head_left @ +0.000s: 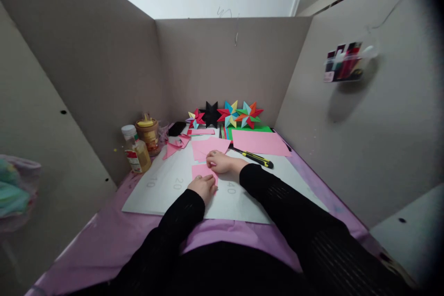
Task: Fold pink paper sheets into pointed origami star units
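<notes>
A small pink paper square (198, 171) lies on the white mat under both of my hands. My left hand (204, 187) rests on its lower part, fingers together and pressed at the sheet's right edge. At the upper right corner, my right hand (220, 162) has its fingers curled in a pinch on the same paper; the fingertips are partly hidden. Just beyond lie larger pink sheets (204, 147). To the right of my right hand is a black and yellow utility knife (258, 158).
Folded pink pieces (173, 147) lie left, near a glue bottle (138, 157), a brown jar (149, 134) and a black phone (177, 128). Coloured paper stars (231, 114) stand at the back. A large pink sheet (260, 142) lies right. Grey panels (236, 64) enclose the table.
</notes>
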{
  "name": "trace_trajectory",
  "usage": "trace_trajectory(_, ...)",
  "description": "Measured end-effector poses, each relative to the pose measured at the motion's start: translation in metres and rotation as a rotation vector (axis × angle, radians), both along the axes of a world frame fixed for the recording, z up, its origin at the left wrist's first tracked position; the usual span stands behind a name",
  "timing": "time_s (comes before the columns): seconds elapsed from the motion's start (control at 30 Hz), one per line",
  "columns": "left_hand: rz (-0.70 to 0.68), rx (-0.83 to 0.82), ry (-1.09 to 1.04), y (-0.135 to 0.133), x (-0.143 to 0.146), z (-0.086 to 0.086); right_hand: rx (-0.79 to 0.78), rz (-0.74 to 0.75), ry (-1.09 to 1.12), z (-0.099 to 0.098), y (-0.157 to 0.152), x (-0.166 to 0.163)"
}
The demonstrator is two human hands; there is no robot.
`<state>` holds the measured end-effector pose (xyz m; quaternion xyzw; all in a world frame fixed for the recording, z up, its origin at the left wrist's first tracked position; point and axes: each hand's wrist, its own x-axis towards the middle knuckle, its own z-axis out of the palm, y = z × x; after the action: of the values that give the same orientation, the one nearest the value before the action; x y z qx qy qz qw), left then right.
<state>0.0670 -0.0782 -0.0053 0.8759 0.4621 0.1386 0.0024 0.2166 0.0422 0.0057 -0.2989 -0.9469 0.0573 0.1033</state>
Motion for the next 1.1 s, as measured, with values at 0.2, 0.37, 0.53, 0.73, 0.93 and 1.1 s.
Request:
trace_trajectory(0.2,0.032,0.0,-0.007,-0.004,0.001,0.001,-0.021,0.042,-0.072,0.004,0.004,-0.003)
trace_trajectory(0.37,0.033,0.0,-0.006,-0.004,0.001,-0.001,-0.022,0.048,-0.109,0.002,0.008,-0.01)
trace_trajectory(0.53,0.029,0.007,-0.007,-0.003,0.001,-0.004,-0.032,0.021,-0.117,-0.003,0.01,-0.011)
trace_trajectory(0.73,0.012,0.011,0.01,-0.004,0.001,-0.004,-0.052,0.0,-0.124,-0.005,0.012,-0.01)
trace_trajectory(0.93,0.017,0.014,0.022,-0.002,0.001,-0.007,-0.054,-0.004,-0.092,-0.008,0.011,-0.011)
trace_trajectory(1.1,0.033,0.013,0.03,-0.003,0.001,-0.006,-0.034,0.01,0.005,0.002,0.007,-0.008)
